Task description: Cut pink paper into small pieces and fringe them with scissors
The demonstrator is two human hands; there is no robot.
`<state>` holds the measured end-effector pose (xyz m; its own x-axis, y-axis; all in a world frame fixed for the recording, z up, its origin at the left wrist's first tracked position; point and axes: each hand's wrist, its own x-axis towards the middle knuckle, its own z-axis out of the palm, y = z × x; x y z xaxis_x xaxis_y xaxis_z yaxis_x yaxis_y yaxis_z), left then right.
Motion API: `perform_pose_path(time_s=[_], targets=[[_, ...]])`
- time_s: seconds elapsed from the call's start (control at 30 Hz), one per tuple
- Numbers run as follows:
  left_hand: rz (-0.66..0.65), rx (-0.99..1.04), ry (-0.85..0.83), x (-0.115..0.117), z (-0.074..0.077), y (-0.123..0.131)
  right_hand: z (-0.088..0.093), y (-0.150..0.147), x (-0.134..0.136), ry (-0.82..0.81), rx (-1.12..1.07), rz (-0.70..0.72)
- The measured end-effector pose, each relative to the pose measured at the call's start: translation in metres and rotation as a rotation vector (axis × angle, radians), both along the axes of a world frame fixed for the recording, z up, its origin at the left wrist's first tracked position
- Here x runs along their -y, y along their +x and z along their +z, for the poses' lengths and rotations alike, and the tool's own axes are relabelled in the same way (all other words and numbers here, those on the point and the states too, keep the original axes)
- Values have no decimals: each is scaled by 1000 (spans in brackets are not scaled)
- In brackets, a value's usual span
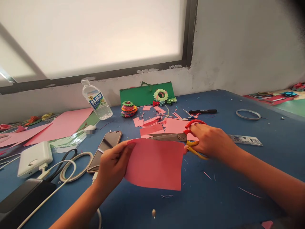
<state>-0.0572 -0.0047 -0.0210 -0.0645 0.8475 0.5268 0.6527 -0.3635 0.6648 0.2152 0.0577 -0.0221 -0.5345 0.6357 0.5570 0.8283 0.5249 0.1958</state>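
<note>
Nearest the camera, a black box-shaped device fills the lower left corner of the blue bench, beside white cables. Just past it, the left hand holds a pink sheet up above the bench, thumb and fingers pinching its upper left corner. The right hand's fingers wrap the red and yellow handles of the scissors, whose handles stand apart. A blade runs along the sheet's top edge, pointing at the left hand; I cannot tell whether it is biting into the paper.

The cutting looks well under way. Pink offcuts, strips and slivers lie behind the sheet, with 1 larger pink piece among them. The sheet itself shows no cut across its face, so trimming it seems unfinished. At the far left, large pink paper appears mostly unused. By the green board stand a multicoloured scalloped stack and a pale green scalloped ring, both apparently finished.

For writing, the bottle has a blue label with 3 big white characters, seemingly 补水啦; its smaller print is illegible. Markings on the clear ruler are too small to read, and the black marker shows no legible name.
</note>
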Motion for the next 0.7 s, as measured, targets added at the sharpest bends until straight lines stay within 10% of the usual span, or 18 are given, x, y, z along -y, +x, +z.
perform_pose_path(time_s=[0.7], targets=[[-168,107,-101,3,-15,19,-3,-17,9,156,-42,94]])
